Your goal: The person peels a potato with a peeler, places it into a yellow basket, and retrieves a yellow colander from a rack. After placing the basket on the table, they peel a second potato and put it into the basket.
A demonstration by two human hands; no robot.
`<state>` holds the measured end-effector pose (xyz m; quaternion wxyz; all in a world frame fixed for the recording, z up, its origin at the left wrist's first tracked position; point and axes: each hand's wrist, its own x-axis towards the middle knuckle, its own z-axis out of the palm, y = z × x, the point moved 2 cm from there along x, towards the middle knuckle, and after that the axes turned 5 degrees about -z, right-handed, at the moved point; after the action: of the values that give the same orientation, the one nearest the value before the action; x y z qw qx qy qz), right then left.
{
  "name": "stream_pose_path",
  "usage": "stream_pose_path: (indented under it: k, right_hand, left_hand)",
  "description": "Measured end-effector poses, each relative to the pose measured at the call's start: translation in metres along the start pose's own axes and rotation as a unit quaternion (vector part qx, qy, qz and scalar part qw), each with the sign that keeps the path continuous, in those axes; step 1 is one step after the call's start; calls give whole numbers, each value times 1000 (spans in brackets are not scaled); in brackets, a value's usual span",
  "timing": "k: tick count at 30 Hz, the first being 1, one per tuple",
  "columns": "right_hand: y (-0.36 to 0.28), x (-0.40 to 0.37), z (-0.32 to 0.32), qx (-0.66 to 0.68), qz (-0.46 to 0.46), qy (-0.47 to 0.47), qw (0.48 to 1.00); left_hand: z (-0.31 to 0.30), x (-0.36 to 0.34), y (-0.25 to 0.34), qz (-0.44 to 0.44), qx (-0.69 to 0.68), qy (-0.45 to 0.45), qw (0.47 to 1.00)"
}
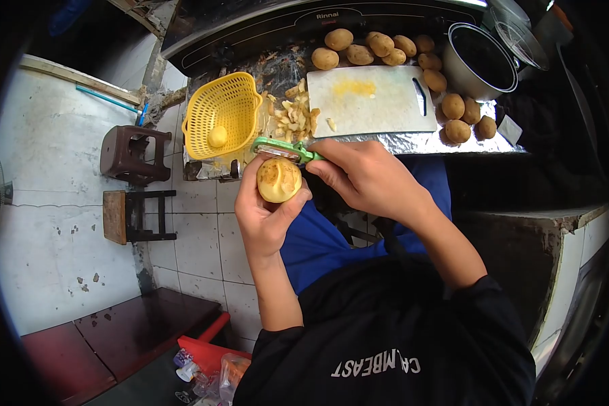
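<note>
My left hand (265, 220) is wrapped round a partly peeled potato (279, 181), with brown skin still on its upper side. In my right hand (365, 177) is a green peeler (284, 149), its head lying over the top edge of that potato. Just beyond them, a yellow colander basket (222, 88) holds one peeled potato (217, 137). Potato peelings (293, 118) lie heaped between the basket and a white cutting board (379, 111), which carries a yellow stain.
Unpeeled potatoes (380, 44) line the board's far and right sides. A metal pot (467, 78) stands at the back right. On the left are a brown plastic stool (132, 154) and a wooden stool (115, 216). Foil (413, 144) covers the counter's front edge.
</note>
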<state>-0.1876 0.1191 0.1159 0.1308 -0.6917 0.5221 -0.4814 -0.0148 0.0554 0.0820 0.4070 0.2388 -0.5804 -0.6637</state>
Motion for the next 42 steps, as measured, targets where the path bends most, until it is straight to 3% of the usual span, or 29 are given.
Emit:
stream_pose_path:
  k: [4,14,18,19,23,27,28,30,32,42]
  right_hand:
    - [19,5,9,-11,26,-33,999]
    - [55,31,22,6,56,-75,996]
    - [78,39,31,-18,77,-47,996]
    - [86,43,33,-35,73,-26,996]
    - [108,56,34,-122,66,30,990]
    - [97,58,23,-53,76,38,995]
    - [89,56,19,-31,89,-10,996]
    - [76,44,17,-9,102,-56,993]
    - [60,29,16,-18,43,-97,994]
    - [27,13,-12,-51,6,-129,990]
  left_hand:
    - [-4,14,-11,-14,-76,-10,997]
    - [-17,55,-36,-39,-106,-53,992]
    - [-29,69,-60,-66,-124,-72,988]
    - [-29,69,-67,-84,-140,-16,986]
    - [-27,70,-79,-78,-109,26,991]
    - [-20,65,-66,-67,-67,82,992]
    - [-20,65,-64,-69,-75,98,990]
    - [-20,63,-63,-60,-55,97,992]
    - [-21,60,-61,-49,-37,97,993]
    - [0,33,-23,-49,-105,24,993]
